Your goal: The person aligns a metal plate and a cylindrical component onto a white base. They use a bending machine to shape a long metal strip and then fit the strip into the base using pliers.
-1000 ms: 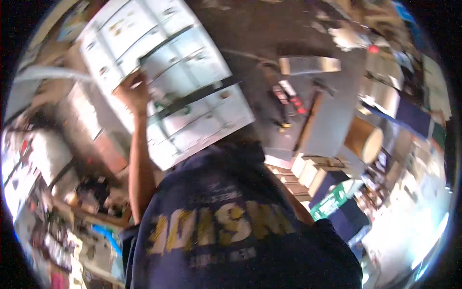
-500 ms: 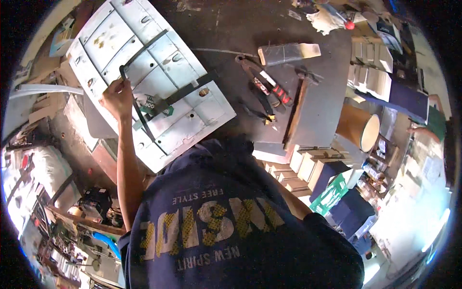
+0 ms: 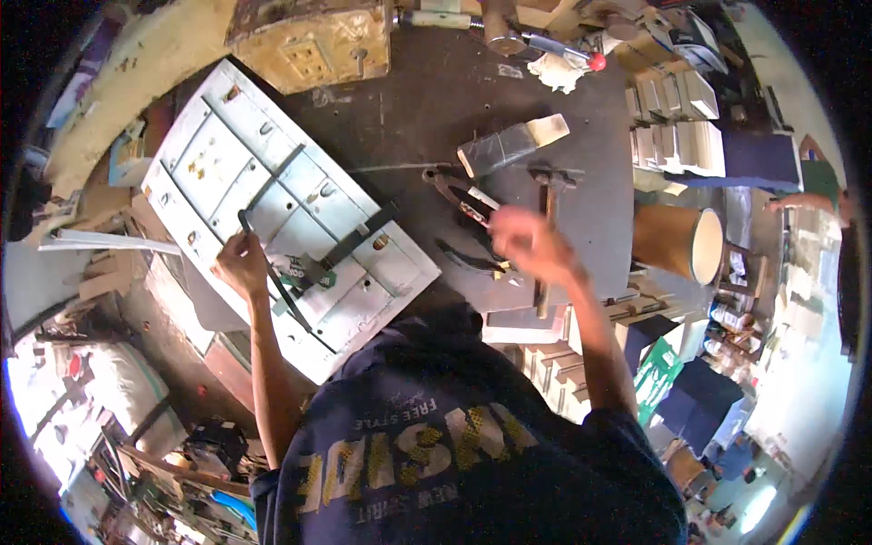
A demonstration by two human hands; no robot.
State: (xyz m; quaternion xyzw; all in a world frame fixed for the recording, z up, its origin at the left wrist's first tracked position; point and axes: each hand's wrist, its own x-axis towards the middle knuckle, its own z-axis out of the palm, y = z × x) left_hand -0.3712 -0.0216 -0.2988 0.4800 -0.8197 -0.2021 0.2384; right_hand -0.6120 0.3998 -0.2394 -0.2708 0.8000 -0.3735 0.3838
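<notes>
Head view: The white panel (image 3: 292,221) lies slanted across the left part of the bench (image 3: 368,127), with one corner pointing toward the near edge. It occupies the same part of the bench as in the earlier frame. A wide black bar (image 3: 359,238) crosses the panel, and a green-and-white packet (image 3: 307,272) lies beside it.

The left hand (image 3: 241,263) is above the panel's left edge, fingers closed on the bend of a thin black strip (image 3: 262,195), as half a second earlier.

The right hand (image 3: 536,247) differs: previously out of sight beside the body, it is now raised over the bench near its right edge. It covers the handle ends of the pincers (image 3: 473,212) and part of the hammer (image 3: 550,177). Motion blurs it; whether it grips anything cannot be told.

A wrapped wooden block (image 3: 500,153) lies beyond the pincers. At the far edge, a wooden box (image 3: 313,50) has come into view.
</notes>
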